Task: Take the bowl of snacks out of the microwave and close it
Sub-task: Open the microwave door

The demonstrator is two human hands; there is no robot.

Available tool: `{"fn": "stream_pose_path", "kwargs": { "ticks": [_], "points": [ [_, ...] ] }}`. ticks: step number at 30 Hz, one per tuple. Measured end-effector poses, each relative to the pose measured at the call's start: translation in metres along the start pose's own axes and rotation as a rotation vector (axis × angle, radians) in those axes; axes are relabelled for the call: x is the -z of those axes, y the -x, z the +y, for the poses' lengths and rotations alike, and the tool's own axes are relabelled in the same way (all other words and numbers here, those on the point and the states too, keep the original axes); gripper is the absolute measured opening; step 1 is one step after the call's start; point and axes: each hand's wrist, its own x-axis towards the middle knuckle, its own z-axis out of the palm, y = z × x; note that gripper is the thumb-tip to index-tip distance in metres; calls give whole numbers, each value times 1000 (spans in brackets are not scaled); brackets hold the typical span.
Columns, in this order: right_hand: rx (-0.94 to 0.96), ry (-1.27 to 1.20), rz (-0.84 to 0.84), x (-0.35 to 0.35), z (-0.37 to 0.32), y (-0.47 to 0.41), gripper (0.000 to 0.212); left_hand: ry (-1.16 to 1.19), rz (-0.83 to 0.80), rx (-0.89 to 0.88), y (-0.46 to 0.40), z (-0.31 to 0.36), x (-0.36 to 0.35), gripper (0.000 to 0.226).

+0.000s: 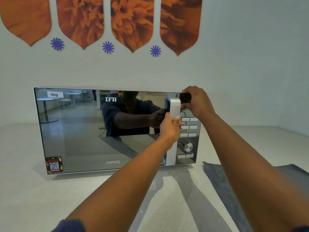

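A silver microwave (75, 144) with a mirrored door stands on the pale counter against the wall. Its door looks shut flush with the body. My left hand (169, 127) is wrapped around the vertical silver door handle (174, 106). My right hand (198, 102) rests on the top right corner of the microwave, over the dark display above the control panel (189, 131). The mirrored door hides the inside, so the bowl of snacks is not visible.
A grey cloth (222, 183) lies flat on the counter (33, 190) to the right of the microwave. The wall behind carries orange flower panels (80, 19). The side wall closes in at the far right.
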Motion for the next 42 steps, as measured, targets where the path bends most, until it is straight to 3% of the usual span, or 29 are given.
{"fn": "stream_pose_path", "kwargs": {
  "ticks": [11,18,23,25,27,29,31,37,42],
  "points": [
    [16,-14,24,-2,2,0,44,13,72,-55,15,0,-3,33],
    [-19,16,22,-2,-5,3,46,14,-36,-106,45,7,10,35],
    [-32,27,-70,1,-6,4,46,-8,-108,-93,54,11,19,38],
    [-82,-115,-21,8,-9,9,41,-8,-122,-84,58,13,21,39],
    [-179,-413,62,16,-18,16,35,-10,-127,-88,63,14,24,39],
    [-255,-759,10,25,-31,25,34,0,-137,-97,69,15,27,40],
    [-249,-937,-114,34,-43,32,36,30,-161,-98,77,17,30,40],
    [-87,-886,-269,49,-66,39,22,195,-352,-47,98,33,60,33],
    [39,-921,-389,63,-78,44,21,266,-455,-28,118,41,86,61]
  ]
}}
